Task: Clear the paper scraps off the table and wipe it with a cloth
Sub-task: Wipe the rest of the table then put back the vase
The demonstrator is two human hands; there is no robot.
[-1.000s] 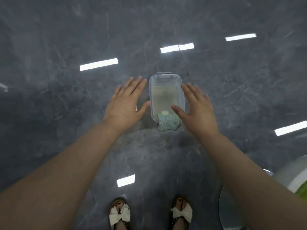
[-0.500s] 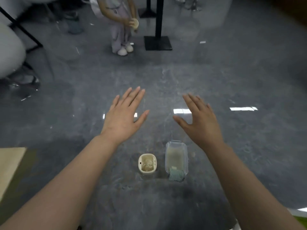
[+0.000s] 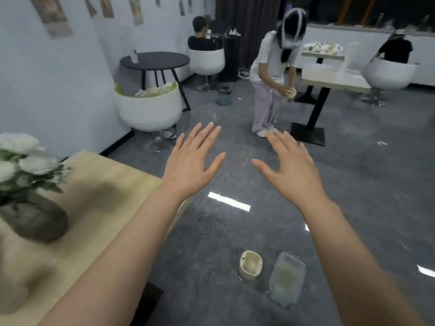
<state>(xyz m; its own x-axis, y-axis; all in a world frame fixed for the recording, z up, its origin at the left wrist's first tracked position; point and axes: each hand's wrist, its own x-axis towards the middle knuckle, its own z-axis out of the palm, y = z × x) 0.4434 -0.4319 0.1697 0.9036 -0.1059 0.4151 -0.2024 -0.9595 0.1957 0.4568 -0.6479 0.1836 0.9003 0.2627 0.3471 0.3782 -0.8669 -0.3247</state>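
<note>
My left hand and my right hand are held out in front of me, fingers spread and straight, holding nothing. Below them on the grey floor stands a clear plastic box with a green cloth at its near end. Beside it to the left sits a small cream bin with crumpled paper inside. A light wooden table lies at my left, under my left forearm. No paper scraps show on the part of the table in view.
A dark vase of white flowers stands on the table's left part. A white tub chair and a black round table are behind. Another person bends over by a table ahead.
The view has tilted up from the floor to the room. The box and bin have dropped low in the picture. Both hands stay spread and empty.
</note>
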